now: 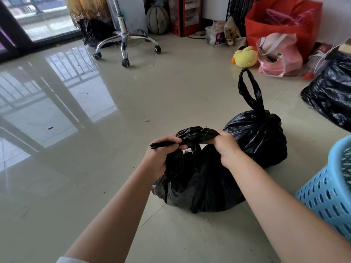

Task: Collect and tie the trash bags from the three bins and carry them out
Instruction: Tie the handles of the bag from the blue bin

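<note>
Floor: glossy pale tile [114, 186], mirroring a window grille at left, flecked with dark crumbs.
Near trash bag: black [197, 183], resting on the tile at centre, neck gathered into a twisted band between both hands.
Left hand: [161, 156] fisted around one twisted handle end, a short black tail poking out leftward past the thumb.
Right hand: [226, 145] clenched on the other end of the same band, knuckles up.
Second trash bag: [260, 139] just behind and right of the first, touching it, top knotted, one handle loop standing upright.
Laundry-style basket: blue perforated plastic [326, 194], tilted at right edge.
Large black sack: [332, 95] far right, crumpled.
Back wall clutter: plush duck [245, 56], pink bag [279, 57], red bag [281, 21], office chair base [125, 40], basketball [157, 19].
</note>
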